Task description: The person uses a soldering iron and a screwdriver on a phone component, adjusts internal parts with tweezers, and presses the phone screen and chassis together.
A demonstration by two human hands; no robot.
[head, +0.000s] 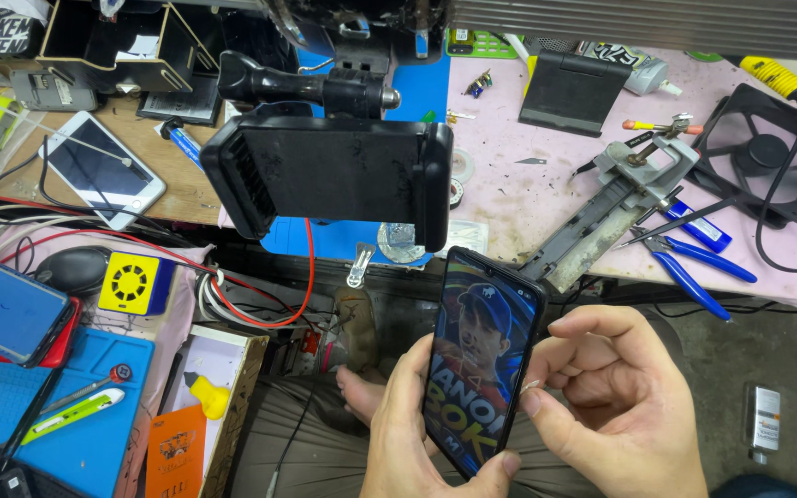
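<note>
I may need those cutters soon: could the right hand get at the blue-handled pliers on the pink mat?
Probably yes. The right hand only pinches at the smartphone edge, and the blue-handled pliers lie uncovered above it at the pink mat edge.

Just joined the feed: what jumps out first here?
A lit phone at bottom centre, gripped by the left hand, with the right hand pinching something tiny at its edge. Just above hangs a big black clamp mount. On the pink mat to the right lie blue pliers beside a black fan.
</note>
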